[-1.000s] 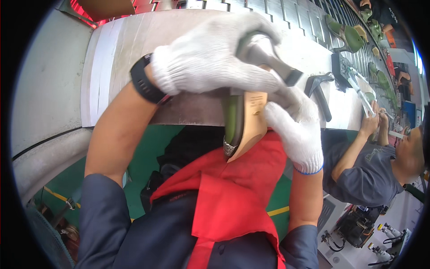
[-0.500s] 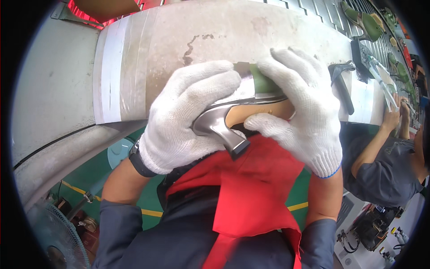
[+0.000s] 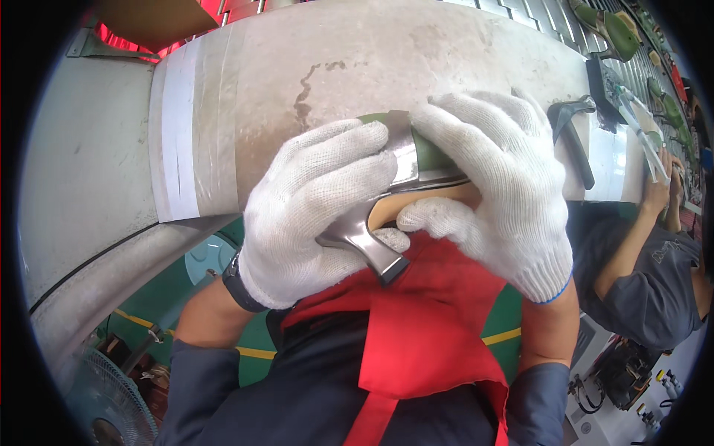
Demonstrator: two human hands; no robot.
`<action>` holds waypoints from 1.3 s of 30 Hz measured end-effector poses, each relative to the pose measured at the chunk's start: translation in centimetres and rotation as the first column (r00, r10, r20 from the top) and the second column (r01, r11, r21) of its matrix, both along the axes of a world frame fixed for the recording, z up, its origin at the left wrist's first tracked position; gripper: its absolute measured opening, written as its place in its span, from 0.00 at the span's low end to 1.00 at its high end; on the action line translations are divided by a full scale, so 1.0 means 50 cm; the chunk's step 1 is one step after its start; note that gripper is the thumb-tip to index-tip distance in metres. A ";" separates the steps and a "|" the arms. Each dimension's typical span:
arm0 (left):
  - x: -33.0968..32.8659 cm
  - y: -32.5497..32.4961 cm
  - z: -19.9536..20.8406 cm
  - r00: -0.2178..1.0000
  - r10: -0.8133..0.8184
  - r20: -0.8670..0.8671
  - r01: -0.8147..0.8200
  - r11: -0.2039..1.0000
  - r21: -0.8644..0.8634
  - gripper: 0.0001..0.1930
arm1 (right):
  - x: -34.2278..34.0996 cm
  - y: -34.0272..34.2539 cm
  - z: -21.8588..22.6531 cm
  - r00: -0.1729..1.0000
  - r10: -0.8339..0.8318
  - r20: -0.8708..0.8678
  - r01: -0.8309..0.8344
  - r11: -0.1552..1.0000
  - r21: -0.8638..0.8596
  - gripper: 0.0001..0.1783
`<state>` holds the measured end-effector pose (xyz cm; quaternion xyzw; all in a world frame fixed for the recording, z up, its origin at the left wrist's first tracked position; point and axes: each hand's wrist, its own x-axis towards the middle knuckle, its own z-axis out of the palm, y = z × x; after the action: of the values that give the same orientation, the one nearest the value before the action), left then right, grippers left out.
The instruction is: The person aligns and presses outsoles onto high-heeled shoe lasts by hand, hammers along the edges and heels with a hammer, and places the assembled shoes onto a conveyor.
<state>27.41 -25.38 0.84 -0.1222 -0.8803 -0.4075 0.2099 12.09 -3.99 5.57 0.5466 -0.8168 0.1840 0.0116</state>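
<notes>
The desk (image 3: 357, 67) is a long, pale grey surface, stained dark near its middle, with a white strip (image 3: 181, 141) across its left part. Toward the right end a dark hammer (image 3: 574, 134) lies on it, and farther off green shoes (image 3: 606, 30) rest beside a black tray (image 3: 604, 83)

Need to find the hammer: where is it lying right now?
Head view, right side: the hammer lies on the grey workbench, just right of the gloved right hand.

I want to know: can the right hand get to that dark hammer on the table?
Probably not straight away: the right hand is wrapped around the shoe, though the hammer lies close with nothing between.
</notes>
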 end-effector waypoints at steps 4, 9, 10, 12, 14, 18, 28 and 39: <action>-0.001 0.011 -0.004 0.997 0.073 -0.030 -0.072 0.996 0.052 0.37 | -0.010 -0.004 0.017 0.996 0.014 0.090 -0.017 1.000 0.023 0.45; 0.002 0.009 -0.020 0.997 0.066 -0.043 -0.065 0.998 0.014 0.34 | -0.021 -0.032 0.050 0.961 0.008 0.277 -0.042 0.992 0.118 0.38; 0.003 0.005 -0.026 0.998 0.025 -0.063 -0.027 0.999 -0.031 0.36 | -0.025 -0.041 0.059 0.960 0.010 0.281 -0.046 0.991 0.124 0.38; 0.003 0.001 -0.037 0.997 -0.016 -0.081 0.010 0.998 -0.069 0.37 | -0.033 -0.062 0.073 0.923 -0.066 0.380 -0.074 0.937 0.341 0.35; 0.004 0.003 -0.052 0.991 -0.016 -0.129 0.011 0.999 -0.043 0.37 | -0.027 -0.077 0.078 0.914 -0.104 0.393 -0.066 0.916 0.396 0.34; -0.007 0.033 -0.063 0.977 0.096 -0.191 -0.099 0.995 -0.009 0.32 | -0.017 -0.089 0.079 0.951 -0.087 0.296 -0.028 0.931 0.363 0.31; -0.026 0.030 0.021 0.986 -0.034 0.164 0.059 0.986 -0.154 0.59 | -0.115 0.153 -0.091 0.783 -0.619 0.061 0.588 0.705 -0.397 0.20; -0.209 0.082 0.080 0.902 -0.097 0.421 0.165 0.978 -0.128 0.52 | -0.090 0.188 -0.091 0.784 -0.598 0.165 0.620 0.762 -0.186 0.22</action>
<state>16.97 -21.27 4.82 -0.1091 -0.9244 -0.3650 -0.0192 7.60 5.42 1.01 0.2369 -0.9225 0.2897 0.0950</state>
